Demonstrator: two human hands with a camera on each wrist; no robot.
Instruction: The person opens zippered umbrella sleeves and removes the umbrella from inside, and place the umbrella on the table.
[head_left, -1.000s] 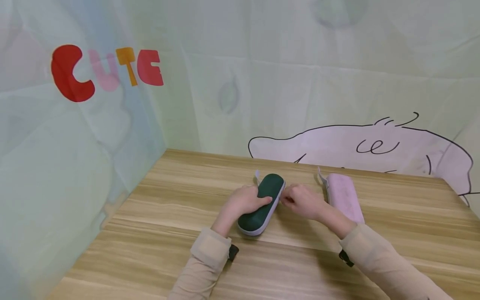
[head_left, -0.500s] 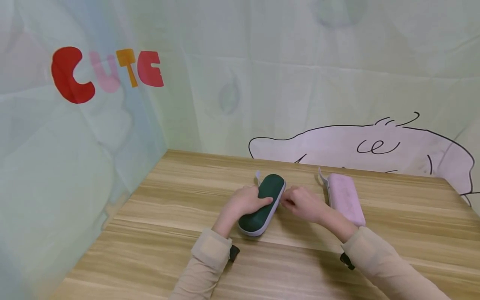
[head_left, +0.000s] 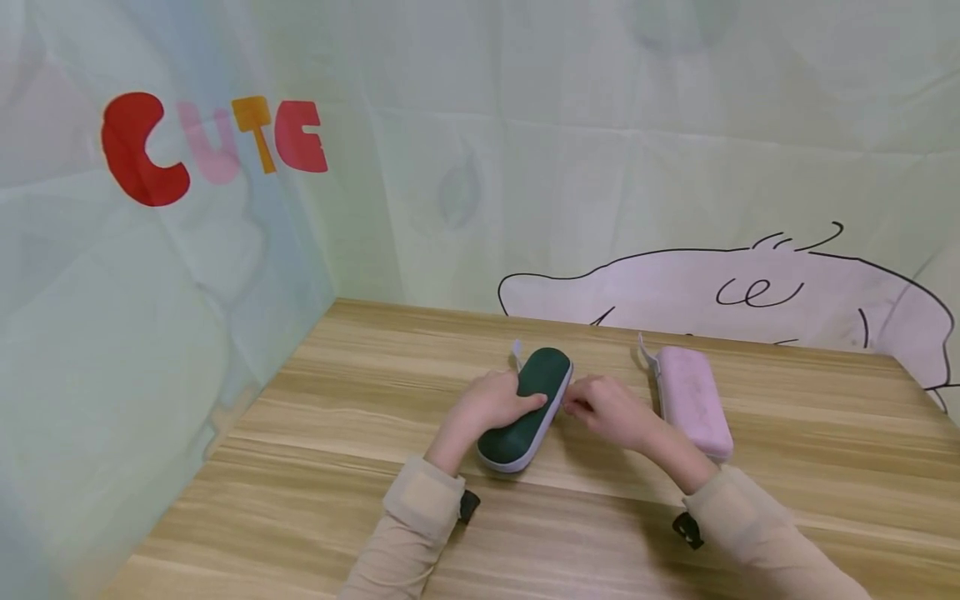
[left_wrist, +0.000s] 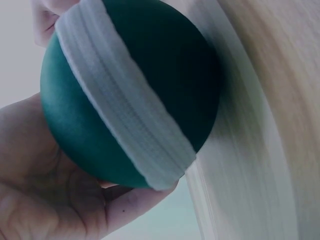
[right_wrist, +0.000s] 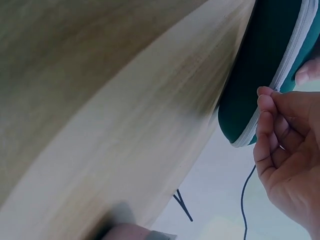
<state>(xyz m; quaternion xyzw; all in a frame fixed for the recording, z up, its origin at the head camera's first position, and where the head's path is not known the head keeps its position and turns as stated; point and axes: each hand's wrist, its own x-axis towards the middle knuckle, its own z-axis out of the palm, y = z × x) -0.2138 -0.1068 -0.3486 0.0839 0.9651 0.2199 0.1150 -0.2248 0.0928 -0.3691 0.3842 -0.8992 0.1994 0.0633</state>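
Observation:
A dark green zippered case, long and rounded like a pencil case, lies slanted on the table with a pale zipper band round its side. My left hand grips it from the left, thumb across the top; in the left wrist view the fingers curl round its body. At the right side my right hand has its fingertips pinched together on the zipper. The zipper pull is mostly hidden between them. A pale loop strap sticks out beyond the case's far left side.
A pink case with a pale strap lies to the right, close beside my right forearm. The wooden table meets a printed cloth backdrop at the back and left.
Both hands keep almost the same places on the green case. My right forearm has shifted slightly, showing a little more of the pink case's near end.

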